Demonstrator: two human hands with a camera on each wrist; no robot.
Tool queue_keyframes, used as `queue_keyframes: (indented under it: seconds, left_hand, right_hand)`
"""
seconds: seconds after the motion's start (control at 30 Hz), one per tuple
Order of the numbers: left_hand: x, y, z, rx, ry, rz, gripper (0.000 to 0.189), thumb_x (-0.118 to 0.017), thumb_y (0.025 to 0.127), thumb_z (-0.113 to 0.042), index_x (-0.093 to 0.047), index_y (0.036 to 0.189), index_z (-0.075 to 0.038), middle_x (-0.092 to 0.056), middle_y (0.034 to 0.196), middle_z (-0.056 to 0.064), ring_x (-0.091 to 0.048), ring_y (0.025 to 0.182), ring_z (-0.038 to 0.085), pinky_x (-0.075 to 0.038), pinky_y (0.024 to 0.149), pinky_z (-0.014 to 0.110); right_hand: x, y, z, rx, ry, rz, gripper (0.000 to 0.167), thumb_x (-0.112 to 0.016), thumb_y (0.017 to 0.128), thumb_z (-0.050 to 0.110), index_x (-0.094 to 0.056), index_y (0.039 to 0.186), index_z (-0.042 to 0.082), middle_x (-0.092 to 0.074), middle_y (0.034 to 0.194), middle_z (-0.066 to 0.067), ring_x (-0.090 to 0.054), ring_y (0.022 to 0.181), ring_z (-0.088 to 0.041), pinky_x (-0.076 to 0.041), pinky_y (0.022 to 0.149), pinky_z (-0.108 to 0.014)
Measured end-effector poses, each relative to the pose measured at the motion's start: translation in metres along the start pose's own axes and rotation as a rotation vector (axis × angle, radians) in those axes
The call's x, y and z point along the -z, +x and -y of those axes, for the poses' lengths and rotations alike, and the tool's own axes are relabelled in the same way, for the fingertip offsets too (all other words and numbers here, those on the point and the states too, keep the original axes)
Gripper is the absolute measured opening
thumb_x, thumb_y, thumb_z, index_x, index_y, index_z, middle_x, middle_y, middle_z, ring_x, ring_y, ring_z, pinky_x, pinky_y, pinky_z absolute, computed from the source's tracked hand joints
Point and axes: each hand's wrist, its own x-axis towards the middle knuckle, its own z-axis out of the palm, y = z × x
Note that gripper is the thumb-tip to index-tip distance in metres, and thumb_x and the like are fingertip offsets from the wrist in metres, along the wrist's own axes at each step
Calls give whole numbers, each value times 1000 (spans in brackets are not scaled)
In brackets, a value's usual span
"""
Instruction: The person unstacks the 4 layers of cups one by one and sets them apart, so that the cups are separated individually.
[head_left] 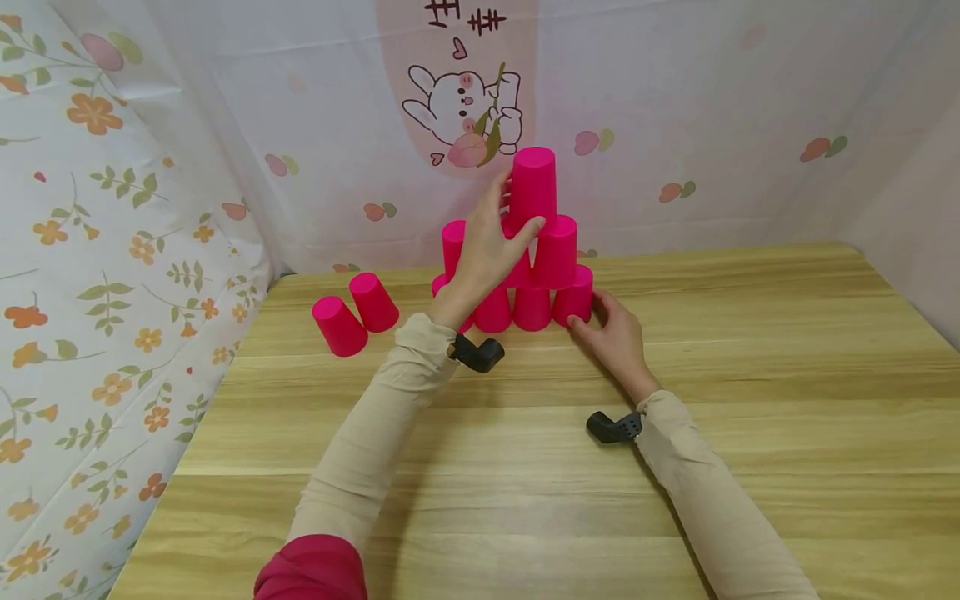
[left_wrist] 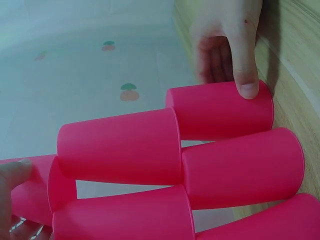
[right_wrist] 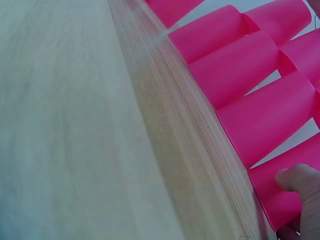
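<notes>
Clamped with the left hand (head_left: 483, 254) on the upper cup (head_left: 534, 187), toward one o'clock in the head view; with the right hand (head_left: 618, 337), on the base-row end cup (head_left: 573, 296), at three o'clock on the counter (head_left: 750, 375). Centre the upper cup across both second-row cups (head_left: 557, 254) beneath. Brace without pushing; release slowly, avoiding sideways drag.

This looks like a homely, cloth-screened corner, though whether it is inside a house cannot be told. A wood-grain table (head_left: 525, 500) stretches from six o'clock towards twelve. A curtain (head_left: 97, 292) with orange flowers and green leaves hangs at ten o'clock. At twelve, a pale sheet (head_left: 300, 83) shows a cartoon rabbit (head_left: 453, 104); whitish cloth (head_left: 907, 167) hangs at two.
</notes>
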Motion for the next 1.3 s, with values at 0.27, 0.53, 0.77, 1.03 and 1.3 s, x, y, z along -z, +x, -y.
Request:
queue_keyframes:
  seconds: [0.27, 0.53, 0.77, 1.03, 1.3]
  left_hand:
    - [6, -3, -5, -45, -58, -47, 71, -72, 81, -13, -32, 138, 0, -47, 130, 12, -49, 115, 18, -41, 93, 20]
    - [18, -13, -7, -59, -74, -88, 72, -72, 80, -14, -32, 138, 0, -48, 129, 12, -51, 114, 17, -43, 92, 23]
    - [39, -27, -3, -85, -106, -118, 69, -70, 81, -7, -32, 136, 7, -46, 128, 20, -48, 115, 26, -46, 91, 33]
    - [65, -51, -21, -22, -56, -149, 65, -68, 80, 1, -33, 134, 11, -46, 127, 25, -49, 114, 33, -45, 92, 41]
    - [70, -62, 22, -3, -52, -216, 69, -74, 78, -9, -38, 136, -1, -52, 125, 10, -52, 112, 18, -48, 89, 30]
  right_hand:
    - [0, 0, 0, 1, -5, 3, 56, -70, 82, 21, -50, 128, -4, -54, 126, -21, -50, 117, -34, -38, 99, -44]
    - [-2, 1, 1, 8, -8, -4, 56, -70, 81, 21, -50, 127, -4, -55, 125, -21, -51, 116, -34, -39, 97, -43]
    - [-2, 1, 2, 8, -6, -1, 57, -70, 81, 23, -51, 127, -3, -56, 124, -20, -52, 115, -34, -39, 97, -43]
    - [-1, 0, -1, 6, -2, -6, 56, -69, 81, 23, -51, 127, -3, -56, 124, -20, -52, 115, -34, -39, 97, -43]
    - [-2, 0, -4, 15, -8, -10, 56, -70, 81, 23, -51, 127, -3, -56, 124, -20, -52, 115, -34, -40, 97, -44]
